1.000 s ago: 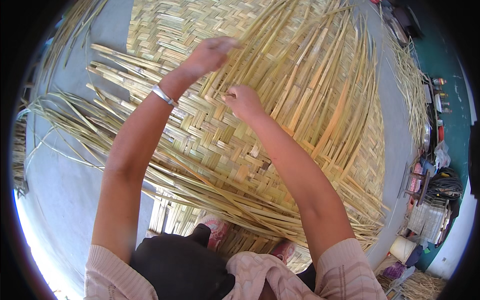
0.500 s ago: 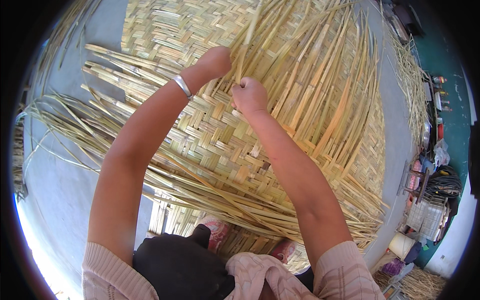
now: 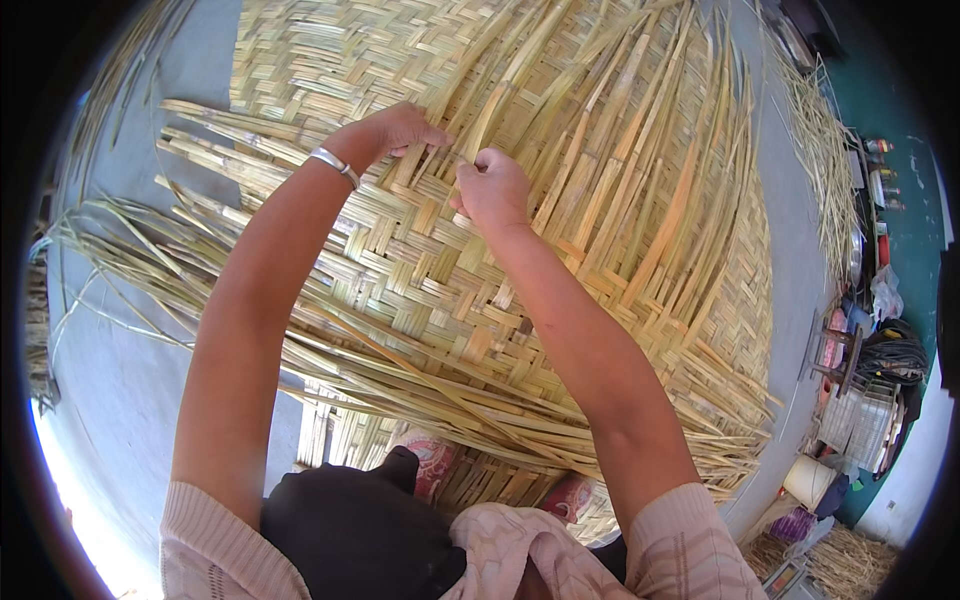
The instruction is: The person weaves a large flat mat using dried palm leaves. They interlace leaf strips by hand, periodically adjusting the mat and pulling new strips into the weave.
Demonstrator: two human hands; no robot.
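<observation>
Nearest, we note a bundle of long, narrow green-yellow cane strips lying crosswise over the pale yellow woven cane mat. Beyond, the right hand grips a flat, pale yellow-green strip toward its near end. Over the mat, its long axis runs away from us, leaning right. The left hand, fingers bent, is just beside; we cannot tell whether it grips.

the mat before me is straw-yellow and pale green, in a diagonal twill pattern. the loose strips, far right, are yellow-green and tan with orange streaks. i wear a silver bracelet, pale pink sleeves and red, pale-patterned shoes. right wall: dark green.
</observation>
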